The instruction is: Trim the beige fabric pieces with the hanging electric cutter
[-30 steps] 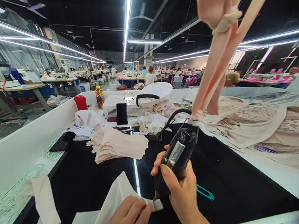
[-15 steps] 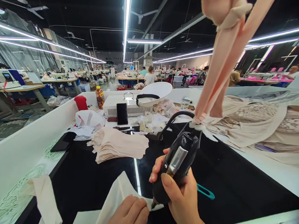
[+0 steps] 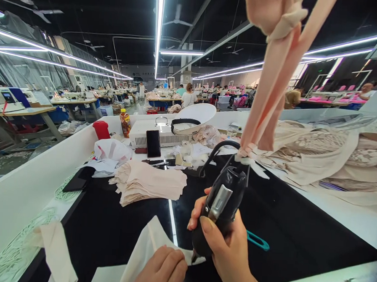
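Observation:
My right hand (image 3: 225,244) is wrapped round a black corded handheld tool (image 3: 226,202) with a silver plate on its side and a narrow tip at the bottom. The tip points down at the edge of a cream fabric piece (image 3: 152,236) on the black tabletop (image 3: 291,222). Just left of the tip, my left hand (image 3: 166,268) presses on this fabric with fingers bent and together; its fingertips are partly hidden. Knotted peach fabric strips (image 3: 270,78) hang from above and are tied near the tool's top.
Behind the hands lies a stack of cream fabric pieces (image 3: 151,181). Farther back are a phone (image 3: 153,143), a white box (image 3: 138,132) and a sun visor (image 3: 196,114). A teal tool (image 3: 257,240) lies at right, garments (image 3: 320,152) beyond, green cords (image 3: 22,241) at left.
The hanging strips and the tool's upper end appear slightly farther left, along with a small shift of the whole view. Both hands keep nearly the same position on the fabric and tool.

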The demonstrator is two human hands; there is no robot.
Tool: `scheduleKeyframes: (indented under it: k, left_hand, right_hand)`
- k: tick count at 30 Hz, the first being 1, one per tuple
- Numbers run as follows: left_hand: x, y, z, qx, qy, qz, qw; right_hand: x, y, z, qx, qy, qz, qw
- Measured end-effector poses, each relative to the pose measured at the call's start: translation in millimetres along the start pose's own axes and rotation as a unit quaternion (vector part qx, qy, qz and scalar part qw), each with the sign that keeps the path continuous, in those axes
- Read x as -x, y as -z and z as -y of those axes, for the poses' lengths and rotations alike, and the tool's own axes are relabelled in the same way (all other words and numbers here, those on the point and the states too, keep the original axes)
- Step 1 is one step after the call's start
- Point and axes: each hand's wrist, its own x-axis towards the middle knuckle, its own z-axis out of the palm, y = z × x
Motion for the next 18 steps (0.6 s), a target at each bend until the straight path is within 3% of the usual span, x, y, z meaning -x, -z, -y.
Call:
scheduleKeyframes:
  k: [11,18]
  left_hand:
    - [-5,3.4,3,-0.026,-0.021,-0.008,0.999]
    - [-5,3.4,2,-0.013,-0.017,-0.004,1.000]
  right_hand:
    - [-4,17,2,0.022,0.033,-0.040,0.998]
    - [-3,16,0,0.020,0.034,-0.040,0.998]
